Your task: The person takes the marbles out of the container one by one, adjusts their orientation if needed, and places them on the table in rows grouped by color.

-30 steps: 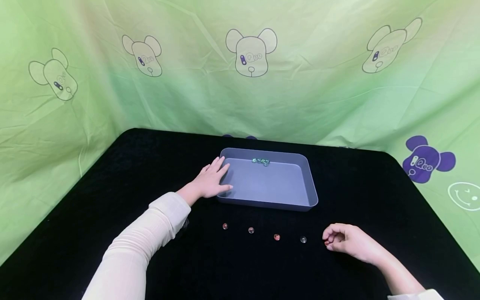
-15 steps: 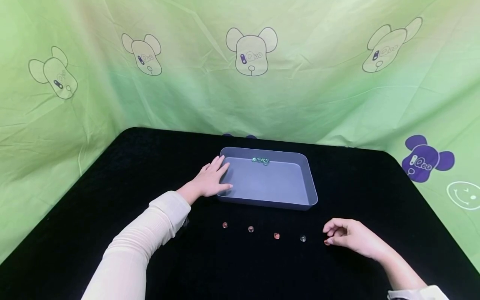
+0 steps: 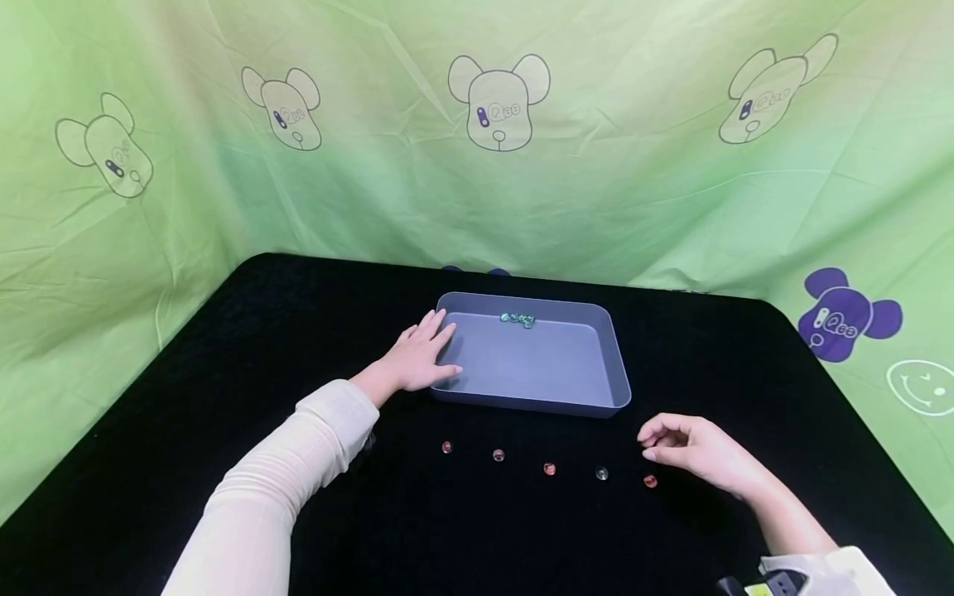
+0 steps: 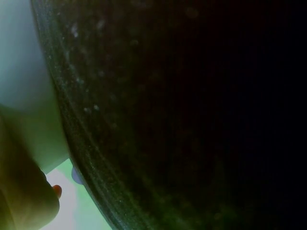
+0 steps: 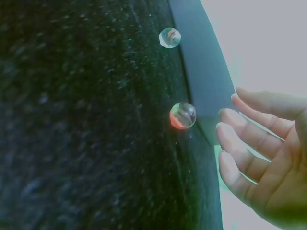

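Here, item by item: your left hand (image 3: 413,356), laid at the left rim of the grey tray (image 3: 537,364), its fingers straight and spread; your right hand (image 3: 693,454), near the rightmost marble (image 3: 650,481) but apart from it, its fingers loosely bent and relaxed; four other marbles (image 3: 549,469), which continued the row to the left on the black table (image 3: 477,538), nearer you than the tray; several green marbles (image 3: 517,319), which sat clustered inside it by the far wall
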Tool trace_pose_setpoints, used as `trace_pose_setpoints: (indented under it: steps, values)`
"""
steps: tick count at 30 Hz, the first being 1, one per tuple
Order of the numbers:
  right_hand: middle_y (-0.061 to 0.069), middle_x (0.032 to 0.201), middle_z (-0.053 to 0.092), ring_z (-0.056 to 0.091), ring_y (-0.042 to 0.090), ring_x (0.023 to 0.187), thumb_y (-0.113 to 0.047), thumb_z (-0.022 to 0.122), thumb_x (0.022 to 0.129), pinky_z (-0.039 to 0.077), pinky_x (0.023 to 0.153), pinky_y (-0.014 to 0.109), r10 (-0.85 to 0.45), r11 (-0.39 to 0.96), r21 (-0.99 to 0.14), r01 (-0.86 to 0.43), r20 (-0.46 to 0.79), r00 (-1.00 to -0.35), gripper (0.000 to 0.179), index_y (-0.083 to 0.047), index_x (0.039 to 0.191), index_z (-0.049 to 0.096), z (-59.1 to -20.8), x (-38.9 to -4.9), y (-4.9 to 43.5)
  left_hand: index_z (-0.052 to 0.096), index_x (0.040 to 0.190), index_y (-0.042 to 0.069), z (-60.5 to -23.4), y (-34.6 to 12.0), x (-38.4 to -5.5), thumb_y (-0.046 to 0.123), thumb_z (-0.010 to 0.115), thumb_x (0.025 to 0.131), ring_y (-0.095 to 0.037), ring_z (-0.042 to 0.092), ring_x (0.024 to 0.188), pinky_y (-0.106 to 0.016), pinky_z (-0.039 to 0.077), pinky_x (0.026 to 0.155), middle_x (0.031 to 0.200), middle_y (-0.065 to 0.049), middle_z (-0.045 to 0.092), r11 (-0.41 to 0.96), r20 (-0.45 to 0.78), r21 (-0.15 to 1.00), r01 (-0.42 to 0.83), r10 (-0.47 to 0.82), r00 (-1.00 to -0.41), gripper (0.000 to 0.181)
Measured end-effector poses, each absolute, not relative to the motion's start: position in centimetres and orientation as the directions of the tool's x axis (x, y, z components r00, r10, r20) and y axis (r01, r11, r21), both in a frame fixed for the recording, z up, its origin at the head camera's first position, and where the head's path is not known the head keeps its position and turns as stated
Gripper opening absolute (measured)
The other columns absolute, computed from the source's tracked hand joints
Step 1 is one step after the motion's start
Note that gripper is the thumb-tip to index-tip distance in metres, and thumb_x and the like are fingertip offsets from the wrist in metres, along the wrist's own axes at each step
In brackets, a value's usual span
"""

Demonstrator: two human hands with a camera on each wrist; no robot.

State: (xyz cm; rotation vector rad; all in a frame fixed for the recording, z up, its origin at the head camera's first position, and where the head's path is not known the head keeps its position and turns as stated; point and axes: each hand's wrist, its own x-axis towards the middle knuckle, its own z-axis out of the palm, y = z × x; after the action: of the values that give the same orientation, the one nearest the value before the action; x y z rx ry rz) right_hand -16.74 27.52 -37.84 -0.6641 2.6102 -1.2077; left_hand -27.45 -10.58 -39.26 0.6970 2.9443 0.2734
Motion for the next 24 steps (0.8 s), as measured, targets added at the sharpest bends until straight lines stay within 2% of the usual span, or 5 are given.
trace_pose_setpoints:
  steps: [11, 18, 24]
  values:
    - [0.001, 0.079, 0.06, 0.055, 0.009, 0.07, -0.012, 0.062, 0.078, 0.043, 0.062, 0.023, -0.428, 0.563, -0.777, -0.28, 0.016, -0.904, 0.018, 0.001, 0.091, 0.059, -37.0, -17.7, 26.7, 0.016, 0.139, 0.012, -39.2, -10.6, -27.5, 0.052, 0.041, 0.084, -0.02, -0.007, 0.129, -0.043, 0.009, 0.1, 0.144, -0.009, -0.001, 0.879, -0.066, 0.19, 0.436, 0.455, -0.888, 0.072]
    - [0.01, 0.082, 0.061, 0.056, 0.009, 0.072, -0.011, 0.062, 0.078, 0.045, 0.063, 0.024, -0.417, 0.528, -0.805, -0.27, 0.03, -0.908, 0.022, 0.004, 0.093, 0.058, -36.8, -18.8, 26.3, 0.017, 0.139, 0.012, -39.4, -10.7, -27.5, 0.052, 0.041, 0.084, -0.02, -0.007, 0.129, -0.042, 0.009, 0.1, 0.144, -0.008, -0.001, 0.881, -0.058, 0.179, 0.438, 0.454, -0.889, 0.073]
    - [0.005, 0.083, 0.06, 0.056, 0.01, 0.074, -0.014, 0.063, 0.078, 0.045, 0.065, 0.024, -0.397, 0.532, -0.809, -0.25, 0.023, -0.918, 0.025, 0.005, 0.095, 0.057, -36.0, -19.6, 25.9, 0.017, 0.139, 0.012, -39.4, -10.7, -27.5, 0.051, 0.042, 0.084, -0.02, -0.006, 0.129, -0.042, 0.009, 0.1, 0.144, -0.009, 0.0, 0.878, -0.056, 0.185, 0.441, 0.457, -0.888, 0.072]
